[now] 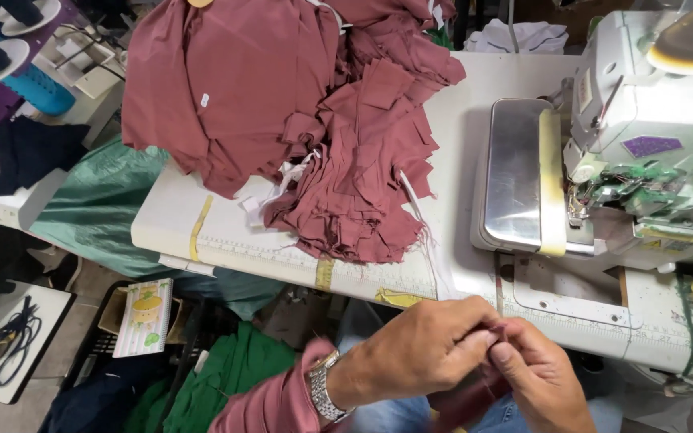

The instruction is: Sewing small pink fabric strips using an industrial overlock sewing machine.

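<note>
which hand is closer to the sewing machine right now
Right. The right hand sits below the sewing machine, nearer its side; the left hand is further left, both pinching a maroon fabric piece.

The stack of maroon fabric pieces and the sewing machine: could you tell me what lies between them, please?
In the head view, only bare white table separates the stack of maroon pieces from the sewing machine.

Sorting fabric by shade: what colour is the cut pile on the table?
Dusty maroon pile, clearest in the head view.

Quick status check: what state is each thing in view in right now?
left hand: pinching the maroon fabric piece
right hand: gripping the same piece
pile of maroon cut pieces: heaped loosely on the sewing table
sewing machine: nothing under its needle
wristwatch: on left wrist
</note>
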